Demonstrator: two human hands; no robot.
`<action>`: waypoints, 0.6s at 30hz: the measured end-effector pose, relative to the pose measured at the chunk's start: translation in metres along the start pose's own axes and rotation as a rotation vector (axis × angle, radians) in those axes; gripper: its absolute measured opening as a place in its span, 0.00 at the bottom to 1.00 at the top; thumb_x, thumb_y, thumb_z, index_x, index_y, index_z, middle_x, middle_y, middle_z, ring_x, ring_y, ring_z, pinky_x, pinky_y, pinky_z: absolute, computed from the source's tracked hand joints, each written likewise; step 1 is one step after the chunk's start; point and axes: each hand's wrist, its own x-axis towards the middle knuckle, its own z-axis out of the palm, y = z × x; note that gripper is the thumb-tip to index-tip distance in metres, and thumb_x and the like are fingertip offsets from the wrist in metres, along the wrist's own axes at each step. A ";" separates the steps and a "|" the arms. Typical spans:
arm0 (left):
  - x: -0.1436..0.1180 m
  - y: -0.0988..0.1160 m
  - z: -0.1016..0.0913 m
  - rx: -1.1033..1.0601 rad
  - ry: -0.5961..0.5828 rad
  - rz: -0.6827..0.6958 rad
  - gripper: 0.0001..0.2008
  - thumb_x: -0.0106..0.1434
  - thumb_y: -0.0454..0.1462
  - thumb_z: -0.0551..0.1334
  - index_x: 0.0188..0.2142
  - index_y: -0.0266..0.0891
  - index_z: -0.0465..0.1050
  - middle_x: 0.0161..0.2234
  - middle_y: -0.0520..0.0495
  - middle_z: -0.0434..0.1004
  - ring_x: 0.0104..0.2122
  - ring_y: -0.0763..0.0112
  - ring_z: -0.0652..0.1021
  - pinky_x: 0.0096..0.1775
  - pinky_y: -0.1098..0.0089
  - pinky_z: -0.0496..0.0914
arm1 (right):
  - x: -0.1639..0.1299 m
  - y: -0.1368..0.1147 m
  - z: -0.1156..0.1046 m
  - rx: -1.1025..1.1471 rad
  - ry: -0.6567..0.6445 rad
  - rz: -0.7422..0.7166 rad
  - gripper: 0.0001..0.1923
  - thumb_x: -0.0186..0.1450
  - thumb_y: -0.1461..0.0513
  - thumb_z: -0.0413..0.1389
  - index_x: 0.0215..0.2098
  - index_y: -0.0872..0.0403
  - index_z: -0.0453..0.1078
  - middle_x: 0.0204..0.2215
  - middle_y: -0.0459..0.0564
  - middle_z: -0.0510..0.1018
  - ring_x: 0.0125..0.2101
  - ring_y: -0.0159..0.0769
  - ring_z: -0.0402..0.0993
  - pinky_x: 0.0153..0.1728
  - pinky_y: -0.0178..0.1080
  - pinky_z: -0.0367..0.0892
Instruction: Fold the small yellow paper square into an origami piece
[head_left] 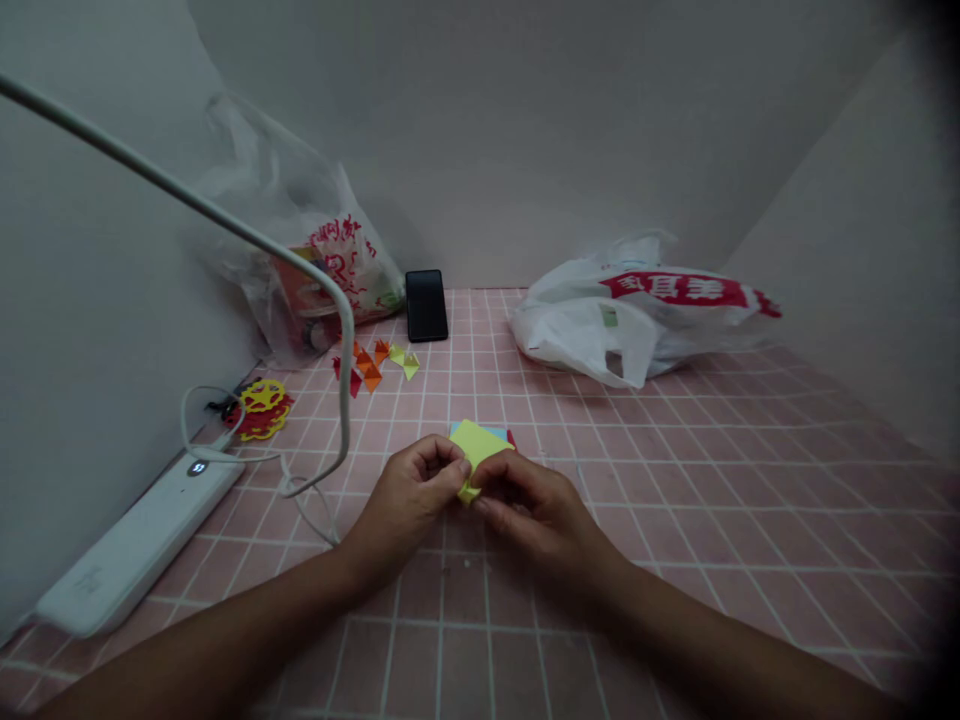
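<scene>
My left hand (411, 497) and my right hand (529, 506) meet over the pink tiled table (675, 480), both pinching a small yellow-green piece of paper (475, 446) between thumbs and fingertips. The paper is partly folded, with its lower edge tucked between my fingers. Directly behind it lies a small stack of coloured paper squares (501, 434), showing blue and red edges. Most of the stack is hidden by the yellow sheet.
Folded orange, red and yellow paper shapes (373, 364) lie further back. A black phone (426, 305) leans on the wall. A clear bag (315, 260) is at back left, a white bag (630, 315) at back right. A white lamp base (135, 545), its cable and red-yellow cutouts (261, 408) are at left.
</scene>
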 end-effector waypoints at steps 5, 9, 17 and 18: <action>0.002 -0.006 0.000 -0.028 0.003 -0.033 0.11 0.55 0.42 0.64 0.28 0.37 0.66 0.24 0.55 0.68 0.23 0.76 0.69 0.27 0.74 0.63 | 0.001 0.002 0.001 0.048 0.000 0.040 0.02 0.61 0.64 0.58 0.33 0.52 0.68 0.29 0.45 0.74 0.30 0.33 0.69 0.32 0.36 0.62; 0.002 -0.009 0.001 -0.082 -0.014 -0.055 0.10 0.55 0.41 0.64 0.28 0.38 0.67 0.23 0.56 0.67 0.21 0.78 0.69 0.25 0.75 0.64 | 0.001 0.002 0.002 0.070 -0.005 0.063 0.01 0.61 0.64 0.56 0.31 0.53 0.68 0.28 0.45 0.74 0.29 0.33 0.68 0.32 0.36 0.62; 0.000 -0.009 0.003 -0.193 -0.037 -0.124 0.12 0.55 0.42 0.66 0.28 0.37 0.67 0.24 0.55 0.70 0.22 0.77 0.73 0.27 0.74 0.69 | 0.002 0.004 0.004 0.074 0.014 0.089 0.04 0.60 0.64 0.57 0.29 0.53 0.65 0.26 0.43 0.69 0.27 0.31 0.63 0.28 0.34 0.58; -0.001 -0.009 0.003 -0.196 -0.038 -0.127 0.12 0.55 0.42 0.67 0.28 0.37 0.66 0.24 0.55 0.70 0.22 0.77 0.73 0.27 0.74 0.69 | 0.002 0.004 0.004 0.071 0.010 0.092 0.04 0.60 0.64 0.57 0.29 0.53 0.65 0.26 0.43 0.69 0.27 0.31 0.63 0.28 0.34 0.58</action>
